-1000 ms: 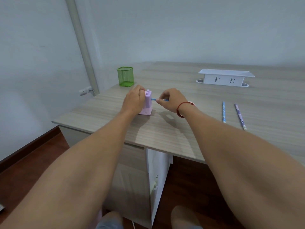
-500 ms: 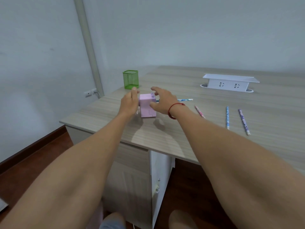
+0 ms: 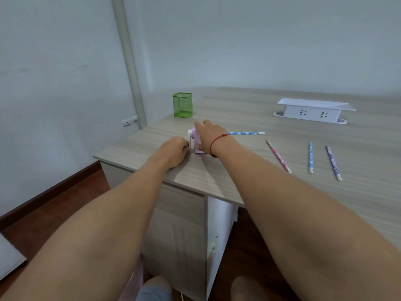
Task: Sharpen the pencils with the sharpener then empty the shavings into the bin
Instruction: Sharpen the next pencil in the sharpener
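As a person works at the pale wood-grain surface (image 3: 217, 183), the right hand (image 3: 209, 133), a red string bracelet (image 3: 217, 142) at its wrist, clasps a small pink box-shaped pencil sharpener (image 3: 198, 148) from above. Its fingers drape over the top and the thumb presses the near face. The left hand (image 3: 175, 151) sits just beside it, its curled fingers closed on the lower end of the sharpener's white crank (image 3: 191, 139). The sharpener stands near the front left corner of the surface. A blue patterned pencil (image 3: 246, 133) lies level behind the right wrist, pointing at the sharpener; the wrist hides whether its tip is inside. Further right, well apart from both hands, three more pencils lie side by side on the surface: a pink pencil (image 3: 278, 156), a light blue pencil (image 3: 310, 157) and a purple pencil (image 3: 333, 162). A green mesh pen pot (image 3: 182, 104) stands beyond the sharpener near the left edge, and a white socket box (image 3: 312, 110) sits toward the back right.
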`<state>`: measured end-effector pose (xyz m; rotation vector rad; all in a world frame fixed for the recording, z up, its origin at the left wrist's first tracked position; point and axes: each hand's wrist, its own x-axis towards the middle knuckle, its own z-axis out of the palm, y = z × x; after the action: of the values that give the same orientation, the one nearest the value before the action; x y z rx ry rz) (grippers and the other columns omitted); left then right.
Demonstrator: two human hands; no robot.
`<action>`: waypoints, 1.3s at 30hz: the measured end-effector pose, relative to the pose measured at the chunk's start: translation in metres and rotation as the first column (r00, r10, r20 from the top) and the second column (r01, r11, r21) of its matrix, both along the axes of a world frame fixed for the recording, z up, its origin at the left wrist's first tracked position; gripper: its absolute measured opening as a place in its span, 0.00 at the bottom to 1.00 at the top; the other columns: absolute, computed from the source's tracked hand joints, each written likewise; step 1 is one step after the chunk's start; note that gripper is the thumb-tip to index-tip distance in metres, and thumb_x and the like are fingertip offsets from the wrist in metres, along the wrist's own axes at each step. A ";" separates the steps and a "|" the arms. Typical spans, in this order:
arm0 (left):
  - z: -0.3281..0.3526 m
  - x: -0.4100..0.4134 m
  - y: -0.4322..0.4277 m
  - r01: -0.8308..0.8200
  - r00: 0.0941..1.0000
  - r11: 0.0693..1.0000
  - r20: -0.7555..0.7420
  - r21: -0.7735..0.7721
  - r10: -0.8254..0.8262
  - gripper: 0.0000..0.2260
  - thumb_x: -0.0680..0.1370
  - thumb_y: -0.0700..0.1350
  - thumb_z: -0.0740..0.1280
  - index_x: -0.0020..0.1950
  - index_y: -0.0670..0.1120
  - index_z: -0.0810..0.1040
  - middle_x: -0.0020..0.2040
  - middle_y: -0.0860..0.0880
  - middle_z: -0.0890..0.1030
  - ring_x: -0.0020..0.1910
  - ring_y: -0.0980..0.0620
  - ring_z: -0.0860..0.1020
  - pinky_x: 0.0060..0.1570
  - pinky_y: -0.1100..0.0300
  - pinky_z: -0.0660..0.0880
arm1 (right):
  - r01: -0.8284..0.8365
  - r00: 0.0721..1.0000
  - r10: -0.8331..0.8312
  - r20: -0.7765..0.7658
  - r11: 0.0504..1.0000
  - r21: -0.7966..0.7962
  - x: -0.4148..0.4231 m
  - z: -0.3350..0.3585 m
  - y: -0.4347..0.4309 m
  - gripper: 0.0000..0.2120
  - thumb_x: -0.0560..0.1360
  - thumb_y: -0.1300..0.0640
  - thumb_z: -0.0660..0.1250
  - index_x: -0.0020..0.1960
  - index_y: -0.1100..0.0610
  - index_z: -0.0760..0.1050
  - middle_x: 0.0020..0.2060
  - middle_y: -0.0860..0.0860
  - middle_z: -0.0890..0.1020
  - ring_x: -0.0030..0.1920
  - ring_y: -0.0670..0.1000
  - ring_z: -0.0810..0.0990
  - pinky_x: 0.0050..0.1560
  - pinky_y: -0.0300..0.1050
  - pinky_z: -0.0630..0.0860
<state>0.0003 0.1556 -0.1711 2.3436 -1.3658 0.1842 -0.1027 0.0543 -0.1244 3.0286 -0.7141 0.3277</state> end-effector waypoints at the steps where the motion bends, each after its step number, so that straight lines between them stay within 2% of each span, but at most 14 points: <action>1: 0.001 0.001 0.000 0.003 1.000 1.000 0.006 0.004 -0.003 0.11 0.78 0.38 0.59 0.48 0.39 0.81 0.49 0.37 0.82 0.49 0.38 0.79 0.48 0.50 0.75 | 0.017 1.000 -0.017 -0.007 1.000 0.006 0.001 -0.001 0.002 0.28 0.75 0.59 0.65 0.72 0.54 0.60 0.67 0.57 0.68 0.66 0.61 0.71 0.62 0.60 0.72; 3: 0.001 0.002 -0.001 -0.003 1.000 1.000 0.005 0.018 0.003 0.12 0.78 0.39 0.59 0.50 0.40 0.82 0.50 0.37 0.82 0.50 0.39 0.79 0.49 0.50 0.75 | 0.044 0.998 -0.043 -0.034 0.999 0.013 0.005 -0.003 0.003 0.34 0.73 0.59 0.67 0.74 0.51 0.55 0.69 0.57 0.66 0.67 0.61 0.69 0.62 0.61 0.71; 4: 0.001 0.002 -0.002 -0.008 1.000 1.000 0.006 0.029 0.008 0.12 0.79 0.39 0.58 0.50 0.40 0.81 0.51 0.38 0.82 0.50 0.39 0.78 0.49 0.51 0.74 | 0.054 0.998 -0.054 -0.033 0.998 0.010 0.008 -0.006 0.003 0.34 0.72 0.58 0.68 0.74 0.50 0.56 0.69 0.57 0.66 0.67 0.61 0.69 0.61 0.60 0.71; 7: 0.001 0.000 -0.004 -0.029 0.999 0.997 0.026 0.073 0.027 0.11 0.79 0.41 0.58 0.48 0.39 0.79 0.51 0.38 0.81 0.50 0.39 0.78 0.46 0.54 0.70 | 0.061 0.998 -0.061 0.016 0.998 -0.020 0.012 -0.013 0.000 0.27 0.73 0.58 0.67 0.69 0.51 0.62 0.68 0.56 0.66 0.65 0.61 0.71 0.62 0.60 0.68; 12: 0.000 0.007 -0.006 0.009 0.997 0.994 0.077 0.105 -0.018 0.12 0.80 0.44 0.58 0.50 0.41 0.79 0.52 0.39 0.81 0.51 0.39 0.78 0.48 0.53 0.72 | 0.080 0.986 -0.077 0.147 0.997 -0.009 0.018 -0.024 -0.005 0.22 0.77 0.54 0.62 0.70 0.55 0.62 0.70 0.54 0.66 0.65 0.65 0.71 0.66 0.63 0.63; 18: 0.004 0.022 -0.007 0.061 0.971 0.982 0.216 0.181 -0.100 0.13 0.81 0.46 0.58 0.53 0.42 0.79 0.53 0.41 0.80 0.52 0.40 0.78 0.50 0.50 0.74 | 0.053 0.988 -0.055 0.146 0.998 0.016 0.023 -0.026 -0.009 0.22 0.75 0.56 0.63 0.68 0.55 0.65 0.70 0.54 0.66 0.65 0.66 0.70 0.67 0.65 0.63; 23: 0.008 0.032 -0.012 0.063 0.929 0.972 0.343 0.226 -0.140 0.13 0.79 0.46 0.59 0.56 0.42 0.78 0.55 0.42 0.80 0.53 0.40 0.78 0.49 0.52 0.74 | 0.043 0.984 -0.042 0.171 0.999 -0.002 0.021 -0.026 -0.009 0.20 0.78 0.55 0.59 0.70 0.55 0.64 0.70 0.54 0.66 0.66 0.65 0.69 0.68 0.66 0.60; 25: 0.013 0.034 -0.017 0.051 0.930 0.976 0.347 0.213 -0.125 0.11 0.78 0.44 0.61 0.54 0.41 0.78 0.54 0.41 0.80 0.53 0.40 0.78 0.47 0.52 0.73 | 0.030 0.984 -0.027 0.178 0.999 -0.014 0.020 -0.027 -0.009 0.21 0.78 0.55 0.59 0.70 0.55 0.64 0.69 0.53 0.66 0.66 0.64 0.70 0.68 0.66 0.60; 28: 0.033 0.042 -0.027 0.013 0.911 0.987 0.405 0.158 -0.076 0.09 0.79 0.40 0.59 0.54 0.40 0.78 0.53 0.39 0.80 0.53 0.38 0.78 0.47 0.48 0.75 | 0.026 0.984 -0.024 0.175 1.000 -0.011 0.018 -0.027 -0.009 0.21 0.79 0.55 0.60 0.71 0.55 0.63 0.69 0.53 0.66 0.65 0.63 0.70 0.68 0.65 0.60; 33: 0.061 0.040 -0.025 0.042 0.909 0.995 0.409 0.094 -0.077 0.10 0.81 0.41 0.57 0.52 0.40 0.77 0.50 0.37 0.79 0.49 0.36 0.78 0.47 0.45 0.76 | 0.098 0.994 -0.095 0.059 0.994 -0.053 0.021 -0.017 -0.006 0.22 0.79 0.58 0.60 0.72 0.56 0.59 0.72 0.56 0.62 0.63 0.66 0.73 0.68 0.65 0.62; 36: 0.055 0.025 -0.018 0.031 0.924 0.999 0.382 -0.017 -0.022 0.10 0.81 0.38 0.57 0.50 0.37 0.77 0.49 0.36 0.78 0.48 0.36 0.77 0.46 0.47 0.73 | 0.102 0.995 -0.101 0.023 0.993 -0.054 0.022 -0.013 -0.006 0.25 0.79 0.59 0.60 0.74 0.55 0.57 0.74 0.56 0.59 0.66 0.68 0.70 0.69 0.64 0.61; 39: 0.055 0.018 -0.012 0.020 0.935 0.998 0.354 -0.060 0.002 0.11 0.81 0.38 0.57 0.49 0.37 0.77 0.49 0.36 0.78 0.48 0.36 0.77 0.44 0.48 0.72 | 0.085 0.996 -0.085 0.012 0.995 -0.043 0.023 -0.017 -0.010 0.29 0.79 0.57 0.62 0.76 0.54 0.54 0.77 0.56 0.54 0.71 0.68 0.62 0.70 0.62 0.61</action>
<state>0.0182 0.1438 -0.1166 2.3281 -1.5054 0.6657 -0.0796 0.0442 -0.1416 2.9478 -0.8226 0.3524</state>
